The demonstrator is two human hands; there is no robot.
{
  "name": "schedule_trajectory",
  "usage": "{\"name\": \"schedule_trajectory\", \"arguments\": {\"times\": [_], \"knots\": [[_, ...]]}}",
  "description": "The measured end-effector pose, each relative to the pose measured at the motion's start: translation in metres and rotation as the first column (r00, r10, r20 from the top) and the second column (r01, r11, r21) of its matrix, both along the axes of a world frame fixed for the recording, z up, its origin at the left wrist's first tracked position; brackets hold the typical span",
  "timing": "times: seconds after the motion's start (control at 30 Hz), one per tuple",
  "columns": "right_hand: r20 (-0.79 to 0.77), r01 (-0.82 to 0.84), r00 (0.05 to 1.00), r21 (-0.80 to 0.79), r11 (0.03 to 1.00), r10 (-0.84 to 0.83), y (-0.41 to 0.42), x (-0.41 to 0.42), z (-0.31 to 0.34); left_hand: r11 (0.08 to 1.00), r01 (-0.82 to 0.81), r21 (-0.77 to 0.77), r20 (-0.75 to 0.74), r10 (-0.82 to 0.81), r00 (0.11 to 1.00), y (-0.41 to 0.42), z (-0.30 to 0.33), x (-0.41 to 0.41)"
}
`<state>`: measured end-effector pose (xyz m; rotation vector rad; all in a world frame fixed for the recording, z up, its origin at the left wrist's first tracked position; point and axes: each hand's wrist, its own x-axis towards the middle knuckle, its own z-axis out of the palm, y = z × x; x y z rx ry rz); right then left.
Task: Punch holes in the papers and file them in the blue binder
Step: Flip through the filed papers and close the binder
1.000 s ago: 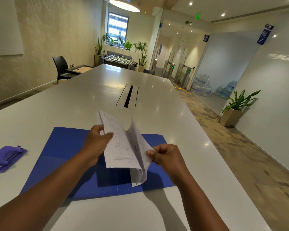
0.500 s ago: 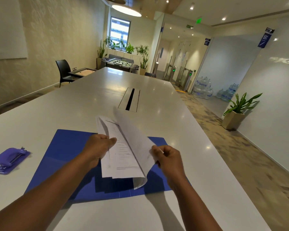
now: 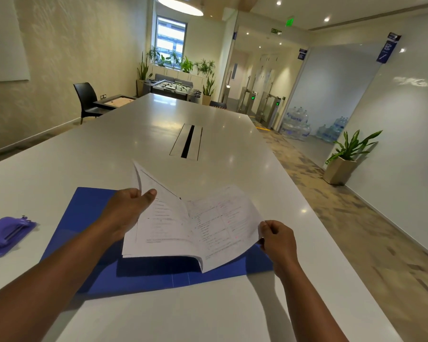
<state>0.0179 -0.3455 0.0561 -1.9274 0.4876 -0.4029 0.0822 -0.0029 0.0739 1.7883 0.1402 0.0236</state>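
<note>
A blue binder [image 3: 84, 213] lies open and flat on the white table [image 3: 134, 134] in front of me. Above it I hold printed white papers [image 3: 195, 225], spread apart like an open book. My left hand [image 3: 126, 208] grips the left sheets near their top edge, thumb on the front. My right hand [image 3: 277, 239] pinches the right edge of the sheet turned out to the right. A purple hole punch [image 3: 6, 234] sits on the table at the far left, apart from the binder.
A cable slot [image 3: 188, 141] runs along the table's middle, beyond the binder. The table's right edge drops to a patterned floor with a potted plant [image 3: 344, 159] and water bottles [image 3: 297, 124]. A black chair [image 3: 87, 99] stands at the far left.
My right hand has pulled one sheet out to the right, so the folded papers now lie spread wide. My left hand has stayed on the left sheets.
</note>
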Motion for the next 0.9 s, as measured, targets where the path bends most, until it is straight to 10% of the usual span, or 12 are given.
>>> {"name": "schedule_trajectory", "arguments": {"times": [0.27,0.57,0.9], "knots": [[0.142,-0.226,0.962,-0.051,0.973,0.231,0.016,-0.002,0.013,0.969,0.112,-0.220,0.011,-0.112,0.994,-0.036,0.026,0.005],[0.263,-0.033,0.964,-0.063,0.997,0.049,0.002,0.001,-0.002,0.986,0.108,-0.126,0.057,-0.101,0.993,-0.090,0.040,0.016],[-0.035,-0.063,0.998,-0.233,0.971,0.057,0.007,-0.002,-0.014,0.972,0.145,-0.185,-0.058,-0.158,0.986,-0.108,0.030,0.020]]}}
